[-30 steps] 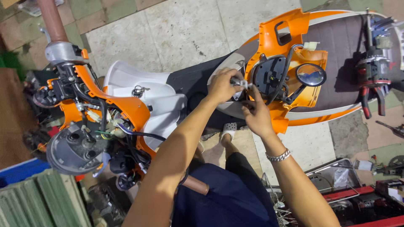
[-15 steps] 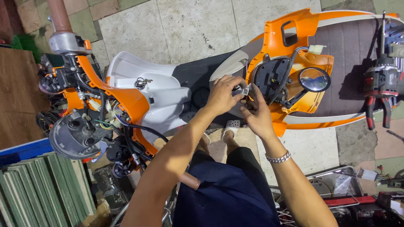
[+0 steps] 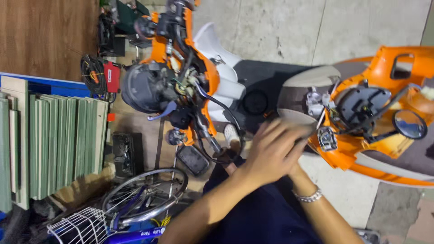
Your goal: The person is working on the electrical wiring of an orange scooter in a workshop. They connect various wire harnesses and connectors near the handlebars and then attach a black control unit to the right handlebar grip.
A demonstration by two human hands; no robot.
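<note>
1. The left hand (image 3: 271, 153) is seen with its fingers stretched out flat and close together, laid across the right hand (image 3: 296, 169); nothing is seen gripped in it, though motion blur softens the fingertips.
2. The right hand is almost wholly covered by the left, so whether it is spread or closed, and whether anything is held in it, cannot be told.
3. Both forearms are raised from the lower edge of the view and crossed at the wrists; a silver chain bracelet (image 3: 307, 196) is worn on the right wrist.
4. The fingertips are placed just beside the orange handlebar cover (image 3: 361, 108) of a scooter, near a small grey connector block (image 3: 327, 138); contact cannot be confirmed.
5. On that cover, a dark round instrument housing (image 3: 361, 101) and 1 round mirror (image 3: 409, 124) are mounted.
6. To the left, a stripped orange and white scooter front (image 3: 199, 77) with a dark headlamp housing (image 3: 144, 88) and loose black cables is positioned.
7. Stacked green panels (image 3: 58, 144) are leaned at the far left, and a bicycle wheel (image 3: 144, 194) with a white wire basket (image 3: 77, 226) is found below.
</note>
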